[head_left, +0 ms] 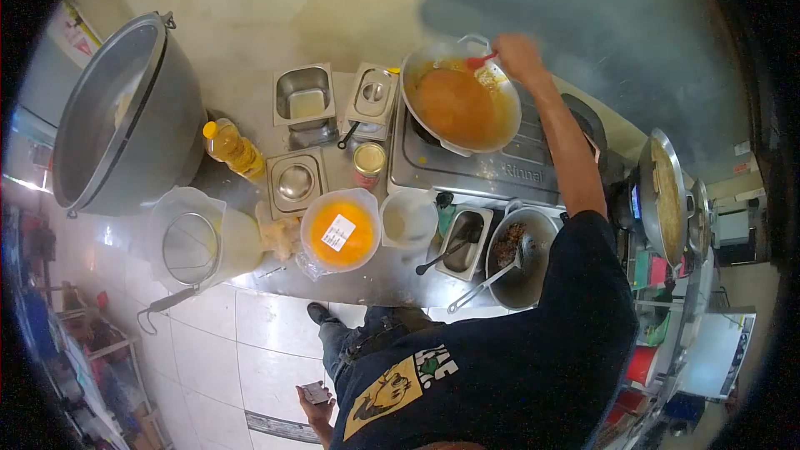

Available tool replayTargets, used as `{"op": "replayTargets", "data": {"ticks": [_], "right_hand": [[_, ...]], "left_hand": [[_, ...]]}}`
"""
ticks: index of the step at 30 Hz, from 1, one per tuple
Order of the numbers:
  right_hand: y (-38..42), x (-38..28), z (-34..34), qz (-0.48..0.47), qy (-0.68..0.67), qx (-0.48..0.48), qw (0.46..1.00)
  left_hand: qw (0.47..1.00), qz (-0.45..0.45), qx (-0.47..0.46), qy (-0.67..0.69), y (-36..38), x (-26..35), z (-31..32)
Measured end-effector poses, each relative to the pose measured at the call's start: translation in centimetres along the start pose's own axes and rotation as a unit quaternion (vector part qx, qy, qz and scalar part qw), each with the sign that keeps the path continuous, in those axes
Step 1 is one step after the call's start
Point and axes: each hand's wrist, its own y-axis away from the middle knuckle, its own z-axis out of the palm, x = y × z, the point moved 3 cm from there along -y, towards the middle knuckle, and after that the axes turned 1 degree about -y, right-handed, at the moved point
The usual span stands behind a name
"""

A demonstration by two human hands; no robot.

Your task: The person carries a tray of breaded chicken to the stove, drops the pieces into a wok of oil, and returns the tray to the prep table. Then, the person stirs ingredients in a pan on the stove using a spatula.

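Observation:
My right hand (518,57) is closed around a red spatula (481,61) at the far right rim of a two-handled wok (457,148). Orange-brown sauce (454,104) fills the middle of that wok, which stands on a Rinnai gas stove (475,171). Low beside my body, my left hand (319,415) has its fingers curled round a small flat grey object (315,392), whose kind I cannot make out. This hand is away from the counter, over the tiled floor.
Nearby are an orange-filled bowl (360,252), an oil bottle (233,150), a tin (368,164) and a pan with a ladle (542,271). A huge pot (179,108) and a strainer (190,248) on a white container stand left; another wok (667,200) is right.

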Motion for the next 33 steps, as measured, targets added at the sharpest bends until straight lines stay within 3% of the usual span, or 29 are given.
{"op": "replayTargets", "data": {"ticks": [2, 8, 11, 13, 14, 20, 22, 25, 28, 32, 33], "right_hand": [[0.1, 0.1, 0.4, 0.002, 0.005, -0.036, 0.999], [-1.5, 0.0, -0.5, -0.05, -0.005, 0.035, 0.998], [-1.9, -1.0, 0.1, -0.035, -0.035, -0.03, 0.998], [-2.1, -1.2, -1.7, -0.067, -0.053, 0.061, 0.994], [-2.5, -1.2, -1.2, -0.069, -0.055, 0.061, 0.994], [-4.0, -2.9, -0.7, -0.111, -0.024, -0.004, 0.994], [-4.6, -2.8, -1.6, -0.1, -0.013, 0.051, 0.994], [-4.5, -4.7, -0.4, -0.134, 0.045, 0.011, 0.99], [-4.4, -5.1, -1.3, -0.121, 0.01, -0.02, 0.992], [-3.6, -5.5, -2.0, -0.096, 0.027, 0.017, 0.995], [-3.3, -5.6, -0.8, -0.109, 0.05, -0.025, 0.992]], "left_hand": [[1.0, -0.001, 0.02, 0.005, -0.2, 0.4, -0.2], [0.999, -0.035, 0.008, 0.038, -1.7, 0.6, -1.5], [0.999, -0.027, -0.013, 0.037, -2.4, 1.2, -2.1], [0.998, -0.032, -0.031, 0.04, -2.9, 0.3, -2.7], [0.998, -0.041, -0.027, 0.036, -2.7, 0.3, -2.5], [0.999, 0.011, -0.007, 0.04, -1.1, 1.4, 0.4], [0.999, 0.01, 0.002, 0.048, -0.6, 1.0, 0.4], [0.999, -0.006, 0.005, 0.032, -0.4, 0.8, 0.4], [0.999, 0.003, -0.007, 0.048, -0.9, 0.2, -0.4], [0.999, -0.022, -0.004, 0.045, -0.5, -0.2, -0.2], [0.999, -0.022, -0.005, 0.041, -0.4, 0.0, -0.4]]}}
